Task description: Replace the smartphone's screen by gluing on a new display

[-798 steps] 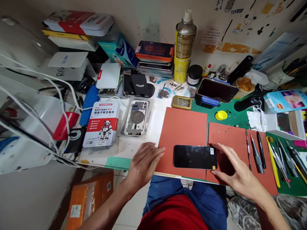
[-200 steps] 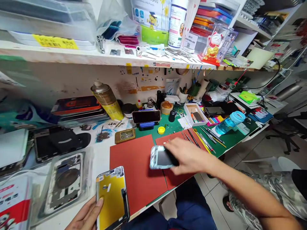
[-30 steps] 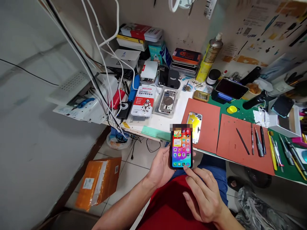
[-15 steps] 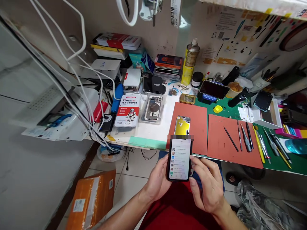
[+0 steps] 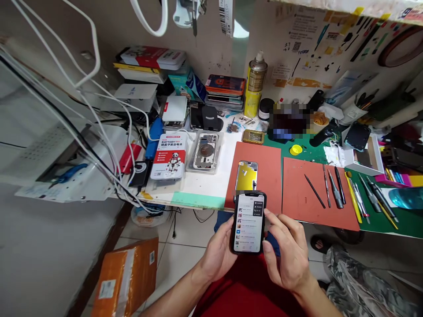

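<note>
Above my lap, in the head view, a black-framed smartphone (image 5: 248,233) is held upright. My left hand (image 5: 218,252) is closed around its left side and lower back. A list of rows with small pictures fills the lit screen, and a dark drop-down menu shows at its upper right. My right hand (image 5: 287,254) is at the phone's right side, fingers apart and holding nothing. Its index fingertip is by the right edge near the menu; I cannot tell whether it touches. Just beyond the phone, a yellow-backed phone screen part (image 5: 246,176) lies on a reddish-brown mat (image 5: 269,176).
A second mat (image 5: 297,193) carries pen-like tools, with tweezers (image 5: 360,200) to its right. Left of the mats are an opened phone housing (image 5: 206,151) in a clear tray and a battery box (image 5: 169,156). White cables (image 5: 99,127) hang at left. An orange parcel (image 5: 127,277) stands on the floor.
A dark drop-down menu has opened on the phone's screen. My right index finger has risen along the phone's right edge. The whole view has shifted slightly, with the bench sliding left.
</note>
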`<state>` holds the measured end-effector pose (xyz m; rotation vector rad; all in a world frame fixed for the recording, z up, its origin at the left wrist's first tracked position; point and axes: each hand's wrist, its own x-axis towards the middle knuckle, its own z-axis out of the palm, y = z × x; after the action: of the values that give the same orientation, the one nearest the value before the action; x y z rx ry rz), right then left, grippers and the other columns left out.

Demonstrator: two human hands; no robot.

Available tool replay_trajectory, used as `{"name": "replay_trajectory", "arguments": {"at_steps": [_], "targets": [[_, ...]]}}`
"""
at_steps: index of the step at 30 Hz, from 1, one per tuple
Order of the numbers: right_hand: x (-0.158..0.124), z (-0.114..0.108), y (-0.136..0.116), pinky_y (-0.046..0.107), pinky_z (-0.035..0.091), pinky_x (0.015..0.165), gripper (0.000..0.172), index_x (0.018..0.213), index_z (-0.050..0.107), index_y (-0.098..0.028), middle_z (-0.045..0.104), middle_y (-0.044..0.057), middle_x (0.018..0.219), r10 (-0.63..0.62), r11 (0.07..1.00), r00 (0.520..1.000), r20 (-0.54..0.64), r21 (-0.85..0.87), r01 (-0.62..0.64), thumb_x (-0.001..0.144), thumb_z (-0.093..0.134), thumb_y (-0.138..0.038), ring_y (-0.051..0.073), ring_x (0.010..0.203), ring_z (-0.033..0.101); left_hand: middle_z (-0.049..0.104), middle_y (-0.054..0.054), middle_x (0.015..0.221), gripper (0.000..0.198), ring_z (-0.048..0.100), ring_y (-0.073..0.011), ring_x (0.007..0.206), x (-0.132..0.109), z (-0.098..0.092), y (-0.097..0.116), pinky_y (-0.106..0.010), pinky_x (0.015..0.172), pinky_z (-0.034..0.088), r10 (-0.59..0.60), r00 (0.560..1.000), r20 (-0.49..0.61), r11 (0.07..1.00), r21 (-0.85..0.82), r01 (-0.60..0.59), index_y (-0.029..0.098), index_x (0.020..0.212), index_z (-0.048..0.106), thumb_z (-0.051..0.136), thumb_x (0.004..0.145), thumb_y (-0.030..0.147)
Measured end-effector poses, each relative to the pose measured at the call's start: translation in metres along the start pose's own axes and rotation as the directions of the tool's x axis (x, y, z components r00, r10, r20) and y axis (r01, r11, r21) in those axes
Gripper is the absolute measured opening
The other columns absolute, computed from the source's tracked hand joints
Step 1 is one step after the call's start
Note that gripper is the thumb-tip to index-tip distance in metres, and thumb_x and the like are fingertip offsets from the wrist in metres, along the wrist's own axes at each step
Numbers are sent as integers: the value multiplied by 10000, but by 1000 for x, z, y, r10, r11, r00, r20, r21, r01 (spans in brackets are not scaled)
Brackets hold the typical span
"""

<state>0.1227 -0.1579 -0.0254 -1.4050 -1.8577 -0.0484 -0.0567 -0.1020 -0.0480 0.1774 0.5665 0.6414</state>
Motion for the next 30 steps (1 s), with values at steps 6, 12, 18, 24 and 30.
{"name": "replay_trajectory", "arguments": {"at_steps": [6,12,18,24,30], "targets": [[0,2,-5,452,548,912,231,1155,671,-96,762,196,1263,-26,999,1000,14,-27,26,940,591,-72,302,1098,651,780,-106,1326,389,637,-327,1375,2,1,2,-478,1242,383,-20,1000,-17,1000,-25,19,182,1258,805,573,1059,424],[5,9,-5,468,524,960,248,1199,661,-84,729,205,1365,-22,997,997,69,-78,28,970,585,-136,326,1175,624,798,-106,1281,381,644,-320,1367,2,0,2,-481,1249,374,5,1000,-16,999,-32,-6,185,1228,816,559,1070,417],[-1,3,-9,460,535,955,240,1185,662,-86,739,204,1314,-25,1000,999,43,-10,26,971,555,-91,313,1172,639,784,-133,1305,417,648,-338,1358,-2,-2,4,-505,1241,386,-8,1000,-25,1000,-25,7,167,1266,797,561,1066,446],[-1,14,4,305,531,742,114,1074,619,-171,682,54,897,250,968,964,-86,-2,-252,1014,587,-80,170,790,657,776,-171,1309,474,739,-381,1205,-17,-17,14,-585,1163,475,-4,996,-84,998,-61,-1,140,1317,768,513,1068,452],[24,68,15,335,442,588,487,945,536,-220,595,54,835,485,812,871,81,-411,-414,1025,526,-700,227,720,614,795,-143,1277,396,760,-373,1170,-32,-35,33,-584,1128,532,162,963,-213,979,-89,-185,169,1235,816,555,1040,394]]}}
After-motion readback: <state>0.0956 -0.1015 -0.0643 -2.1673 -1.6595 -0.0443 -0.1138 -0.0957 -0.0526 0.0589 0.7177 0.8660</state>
